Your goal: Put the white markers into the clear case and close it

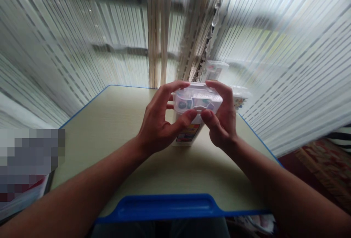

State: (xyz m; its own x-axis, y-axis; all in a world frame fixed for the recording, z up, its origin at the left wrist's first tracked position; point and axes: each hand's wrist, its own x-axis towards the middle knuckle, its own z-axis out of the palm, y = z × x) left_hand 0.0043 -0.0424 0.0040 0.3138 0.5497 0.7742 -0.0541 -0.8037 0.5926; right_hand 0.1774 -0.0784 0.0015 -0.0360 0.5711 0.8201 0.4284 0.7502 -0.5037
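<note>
A clear plastic box (195, 101) with a snap lid and small coloured items inside stands upright on the pale table (115, 121). My left hand (160, 121) grips its left side, fingers over the top edge and thumb pressed on the front clasp. My right hand (221, 119) grips the right side in the same way, thumb at the front by the clasp. A coloured label shows on the box's lower front.
Two more clear lidded boxes stand behind it, one (215, 69) at the window and another (240, 95) at the table's right edge. The table has a blue rim and a blue front tray (164, 207). Vertical blinds surround the desk. A patterned rug (323, 165) lies right.
</note>
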